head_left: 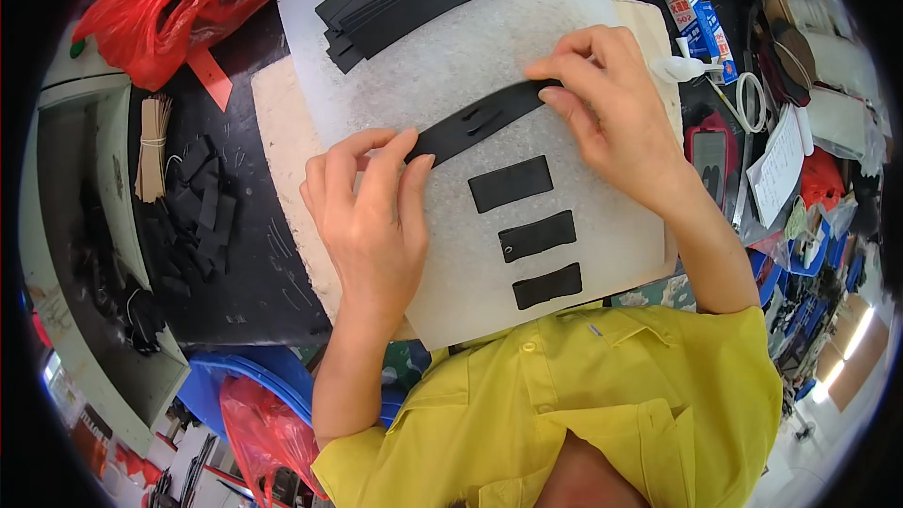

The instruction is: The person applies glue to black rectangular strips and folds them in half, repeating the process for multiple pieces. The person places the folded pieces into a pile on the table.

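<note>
A long black strip point(450, 137) with small slots near its middle is stretched slantwise between my hands. My left hand point(369, 212) pinches its lower left end between thumb and fingers. At the upper right end, my right hand point(611, 108) closes thumb and forefinger on it. Below the strip, three short flat black pieces lie in a column on a whitish sheet point(442, 292): the top piece point(511, 184), the middle piece point(537, 237) with a small ring-like mark at its left, and the bottom piece point(547, 286). A fanned stack of black strips point(423, 0) rests at the sheet's far end.
To the left lie a pile of small black pieces point(202, 212), a tied brown bundle point(152, 150) and a red plastic bag point(169, 14). At right are a white nozzle bottle point(679, 69), small blue-and-white boxes point(698, 23), a red-edged device point(710, 162) and a paper pad point(779, 169).
</note>
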Demonstrator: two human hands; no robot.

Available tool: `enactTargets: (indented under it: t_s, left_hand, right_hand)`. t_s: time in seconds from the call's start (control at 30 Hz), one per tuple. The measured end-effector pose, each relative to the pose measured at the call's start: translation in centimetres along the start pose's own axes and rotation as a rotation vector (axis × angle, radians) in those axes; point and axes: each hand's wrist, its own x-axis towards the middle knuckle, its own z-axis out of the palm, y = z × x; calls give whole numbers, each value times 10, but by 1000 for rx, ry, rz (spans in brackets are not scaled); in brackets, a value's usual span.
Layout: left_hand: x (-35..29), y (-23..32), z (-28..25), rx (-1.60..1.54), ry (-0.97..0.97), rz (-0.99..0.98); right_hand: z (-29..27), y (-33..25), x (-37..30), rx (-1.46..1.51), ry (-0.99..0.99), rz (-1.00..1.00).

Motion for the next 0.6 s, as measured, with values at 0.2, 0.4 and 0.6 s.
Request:
enactTargets:
  t_s: [0.2, 0.4, 0.6]
  left_hand:
    - [5, 1, -2, -103, -5, -41]
    - [16, 23, 2, -332, 78, -136]
    - [36, 35, 11, -361, 164, 1]
  right_hand:
    - [-6, -7, 0, 176, -9, 108]
    - [-2, -15, -3, -33, 8, 79]
    - [6, -18, -6, -130, 63, 31]
